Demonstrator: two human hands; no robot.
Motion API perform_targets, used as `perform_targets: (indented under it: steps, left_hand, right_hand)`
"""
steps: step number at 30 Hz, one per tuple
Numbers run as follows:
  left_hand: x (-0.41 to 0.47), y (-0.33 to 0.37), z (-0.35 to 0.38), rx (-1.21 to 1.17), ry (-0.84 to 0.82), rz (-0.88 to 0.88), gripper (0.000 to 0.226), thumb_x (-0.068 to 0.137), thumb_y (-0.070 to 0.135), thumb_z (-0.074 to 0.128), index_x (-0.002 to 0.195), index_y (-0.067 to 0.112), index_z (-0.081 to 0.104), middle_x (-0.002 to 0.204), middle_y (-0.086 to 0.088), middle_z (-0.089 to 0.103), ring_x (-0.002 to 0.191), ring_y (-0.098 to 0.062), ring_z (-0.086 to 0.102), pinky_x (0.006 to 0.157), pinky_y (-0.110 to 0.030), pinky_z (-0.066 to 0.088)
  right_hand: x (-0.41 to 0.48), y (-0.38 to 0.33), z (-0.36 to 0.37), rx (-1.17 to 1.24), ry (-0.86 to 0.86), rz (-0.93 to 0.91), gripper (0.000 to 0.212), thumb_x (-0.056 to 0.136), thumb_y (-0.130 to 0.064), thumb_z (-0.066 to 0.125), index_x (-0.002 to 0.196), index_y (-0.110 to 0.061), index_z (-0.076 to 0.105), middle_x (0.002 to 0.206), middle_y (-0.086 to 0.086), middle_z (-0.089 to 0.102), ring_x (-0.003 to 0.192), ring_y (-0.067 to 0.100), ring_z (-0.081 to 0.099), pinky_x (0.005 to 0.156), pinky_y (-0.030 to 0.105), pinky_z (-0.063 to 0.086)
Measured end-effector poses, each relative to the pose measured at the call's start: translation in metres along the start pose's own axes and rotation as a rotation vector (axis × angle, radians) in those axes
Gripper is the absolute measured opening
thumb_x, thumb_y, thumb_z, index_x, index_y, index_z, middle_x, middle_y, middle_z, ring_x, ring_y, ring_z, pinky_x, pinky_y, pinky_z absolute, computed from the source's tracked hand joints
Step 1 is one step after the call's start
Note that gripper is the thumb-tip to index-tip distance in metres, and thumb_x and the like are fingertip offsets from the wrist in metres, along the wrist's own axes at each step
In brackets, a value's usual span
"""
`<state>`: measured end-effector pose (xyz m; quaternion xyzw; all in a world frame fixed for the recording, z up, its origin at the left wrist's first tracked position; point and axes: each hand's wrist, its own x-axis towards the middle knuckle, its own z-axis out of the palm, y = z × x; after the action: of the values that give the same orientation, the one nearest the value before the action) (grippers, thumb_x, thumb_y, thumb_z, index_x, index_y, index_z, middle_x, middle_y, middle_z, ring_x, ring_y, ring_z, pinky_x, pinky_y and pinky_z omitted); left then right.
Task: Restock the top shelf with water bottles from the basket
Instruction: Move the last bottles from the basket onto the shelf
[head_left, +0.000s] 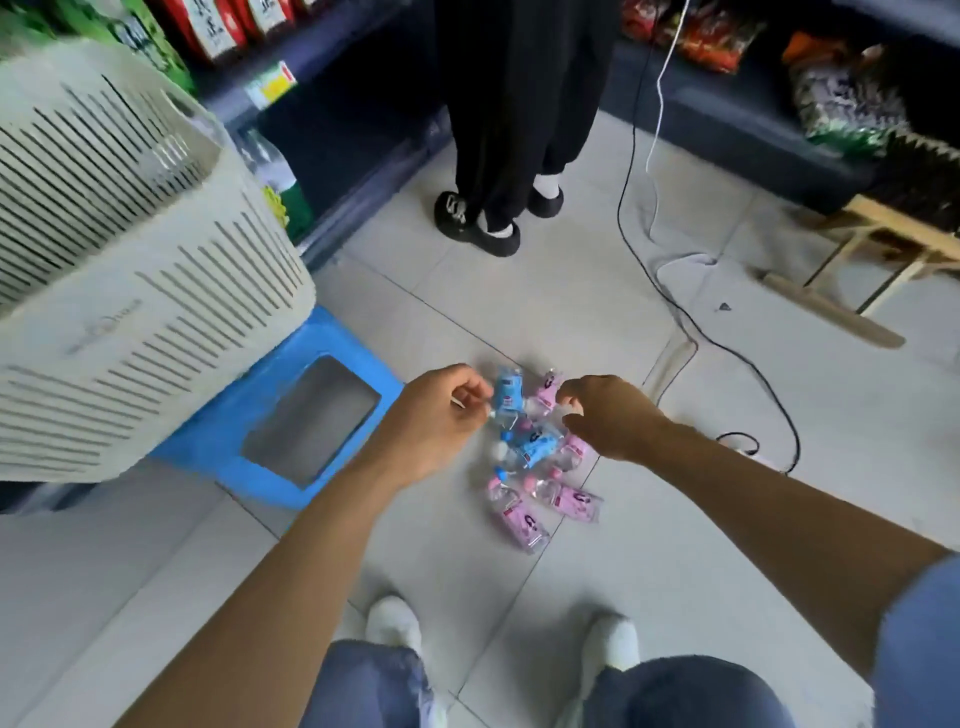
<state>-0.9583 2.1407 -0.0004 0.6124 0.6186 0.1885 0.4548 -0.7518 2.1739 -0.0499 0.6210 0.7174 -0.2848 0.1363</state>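
Note:
Several small water bottles lie in a loose pile on the floor tiles, some with blue labels (537, 446) and some with pink labels (574, 503). My left hand (441, 415) is at the pile's left side, its fingers pinched round the neck end of a blue-labelled bottle (508, 396). Just right of it, my right hand (605, 415) hovers with fingers curled and apart over a pink-labelled bottle (546, 391), holding nothing. The white slatted basket (130, 270) rests tilted on a blue stool (270, 415) at the left. The top shelf is out of view.
Another person in black trousers and dark shoes (480, 228) stands just beyond the pile. Black and white cables (691, 322) trail over the floor on the right. Stocked shelves (737, 109) line both sides, and a wooden frame (857, 260) sits at the right. My own feet (395, 623) are below.

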Motion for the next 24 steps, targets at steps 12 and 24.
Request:
perform_targets:
  steps: [12,24]
  left_hand:
    - [0.115,-0.184,0.127,0.166,0.032,0.005,0.014,0.086,0.007,0.056,0.094,0.014,0.065,0.075,0.010,0.057,0.075,-0.012,0.054,0.071,-0.022,0.043]
    - [0.175,-0.202,0.170,0.323,-0.030,0.091,0.016,0.088,0.009,0.054,0.097,0.013,0.066,0.083,0.005,0.056,0.075,-0.012,0.051,0.067,-0.017,0.037]
  right_hand:
    - [0.169,0.080,0.244,-0.189,0.005,-0.005,0.057,0.090,-0.005,0.051,0.142,-0.028,0.040,0.133,0.009,0.052,0.117,0.028,0.053,0.093,0.042,0.051]
    - [0.241,0.091,0.309,-0.638,-0.004,-0.149,0.065,0.091,-0.018,0.058,0.148,-0.016,0.026,0.153,0.014,0.022,0.140,0.033,0.025,0.112,0.049,0.028]
